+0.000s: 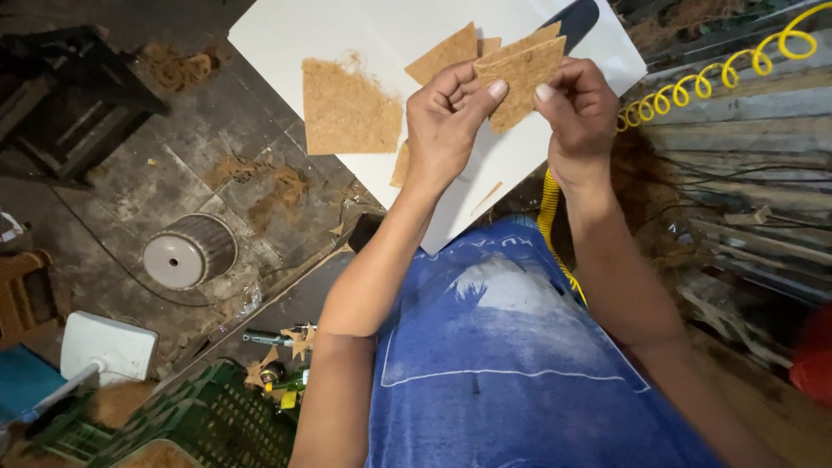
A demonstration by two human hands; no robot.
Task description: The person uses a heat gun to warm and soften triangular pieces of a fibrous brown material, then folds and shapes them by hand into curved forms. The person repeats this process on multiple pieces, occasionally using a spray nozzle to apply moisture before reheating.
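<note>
I hold a small stack of tan fibre sheets (520, 78), rough like pressed coconut coir, flat and cut with straight edges and sharp corners. My left hand (446, 126) pinches its near left edge between thumb and fingers; my right hand (579, 108) pinches its right edge. The pieces are fanned slightly, so corners of those behind stick out at the far left and far top. The stack is lifted and tilted, its front face turned toward me.
</note>
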